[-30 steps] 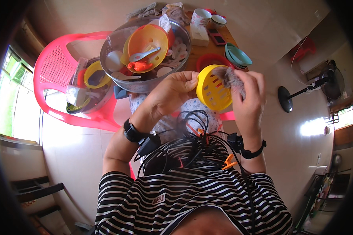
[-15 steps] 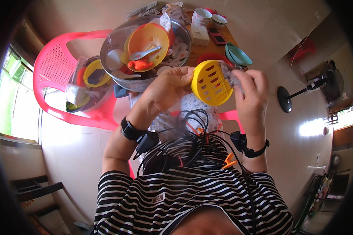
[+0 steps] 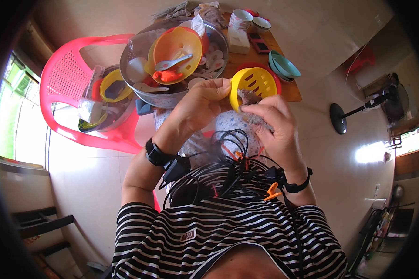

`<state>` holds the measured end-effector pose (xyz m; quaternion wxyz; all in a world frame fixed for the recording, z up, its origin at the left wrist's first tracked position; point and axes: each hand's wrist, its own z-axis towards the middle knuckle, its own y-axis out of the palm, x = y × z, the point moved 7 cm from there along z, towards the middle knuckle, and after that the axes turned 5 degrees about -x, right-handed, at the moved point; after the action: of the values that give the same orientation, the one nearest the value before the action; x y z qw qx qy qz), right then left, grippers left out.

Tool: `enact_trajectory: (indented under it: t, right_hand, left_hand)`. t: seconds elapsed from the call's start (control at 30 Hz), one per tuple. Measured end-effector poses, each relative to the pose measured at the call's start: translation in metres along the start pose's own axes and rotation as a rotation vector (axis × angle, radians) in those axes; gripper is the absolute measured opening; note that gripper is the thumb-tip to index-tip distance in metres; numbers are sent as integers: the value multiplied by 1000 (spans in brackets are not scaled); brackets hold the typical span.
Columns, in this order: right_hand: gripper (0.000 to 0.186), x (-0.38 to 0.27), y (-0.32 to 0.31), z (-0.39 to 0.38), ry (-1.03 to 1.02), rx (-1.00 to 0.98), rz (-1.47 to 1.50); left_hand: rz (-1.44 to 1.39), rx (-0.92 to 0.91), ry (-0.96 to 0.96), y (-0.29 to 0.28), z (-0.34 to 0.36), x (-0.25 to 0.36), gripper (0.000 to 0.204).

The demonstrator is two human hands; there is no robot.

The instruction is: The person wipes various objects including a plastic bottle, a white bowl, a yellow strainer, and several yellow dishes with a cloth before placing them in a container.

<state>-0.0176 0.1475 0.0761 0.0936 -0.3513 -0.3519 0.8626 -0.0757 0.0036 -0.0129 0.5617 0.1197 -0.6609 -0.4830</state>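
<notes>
1. Here we go: the left hand (image 3: 201, 102), just off the near right side of the big metal basin (image 3: 162, 100), has its grip clamped on the left rim of a yellow slotted dish (image 3: 257, 87).
2. The dish is up in the air, right of the basin and a little nearer the person, its slotted face in view.
3. And the right hand (image 3: 278, 122), farther right of the basin, has its grip pinched on a bunched grey cloth (image 3: 249, 96), which overlaps the dish's near edge.
4. Wiping, I'd call this step, somewhere in the middle; whether the dish is dry I cannot tell.
5. The next move, I judge, calls for the left grip to turn the dish so the cloth reaches the rest of the rim and slots.
6. Teal bowls (image 3: 286, 66) sit right of the basin on the counter (image 3: 291, 95); an orange bowl (image 3: 181, 45) tops the basin's pile.
</notes>
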Motion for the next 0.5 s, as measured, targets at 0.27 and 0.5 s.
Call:
enact_trajectory:
  t: [0.27,0.5]
  right_hand:
    - [26,37,-40,-10,224,277,-301]
    - [28,0,-25,18,-53,319,-202]
  left_hand:
    - [82,8,15,12,-6,8,21]
    - [242,104,-87,11,-4,-22,18]
